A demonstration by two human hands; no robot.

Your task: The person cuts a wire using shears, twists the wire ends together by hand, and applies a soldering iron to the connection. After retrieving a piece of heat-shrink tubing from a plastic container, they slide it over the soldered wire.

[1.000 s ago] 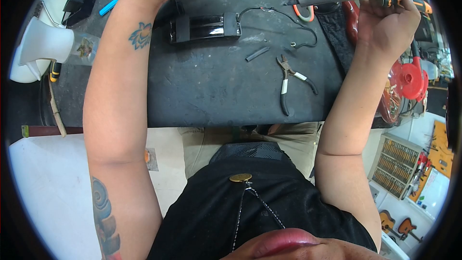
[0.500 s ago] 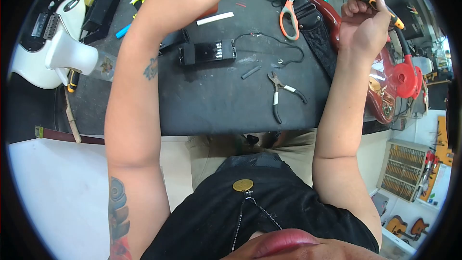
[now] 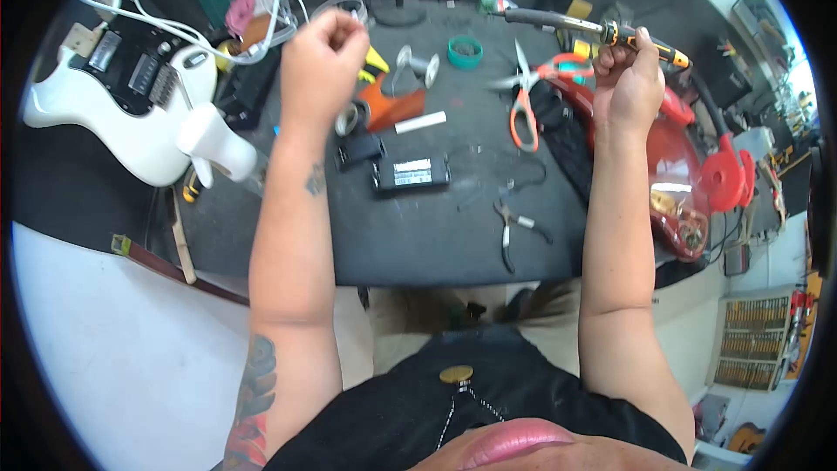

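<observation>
My right hand [image 3: 629, 78] grips a soldering iron [image 3: 575, 28] by its orange and black handle, the metal tip pointing left above the dark bench mat [image 3: 418, 227]. My left hand [image 3: 321, 57] is raised over the bench with its fingers pinched together near a spool of thin solder wire [image 3: 420, 64]; what it pinches is too thin to make out. Below both hands lies a black guitar pickup [image 3: 410, 174] with a thin lead wire. Small pliers [image 3: 513, 228] lie near the front edge.
A white electric guitar [image 3: 131, 96] lies at the left, a red guitar body [image 3: 671, 174] at the right. Orange-handled scissors [image 3: 527, 96], a teal tape roll [image 3: 465, 52], a white stick [image 3: 421, 123] and an orange block [image 3: 394, 105] sit on the mat. Parts drawers [image 3: 754, 340] stand lower right.
The view tilted up, showing more of the far bench. Both hands stay raised; the soldering iron is still in my right hand, and my left hand has lifted away from the spool.
</observation>
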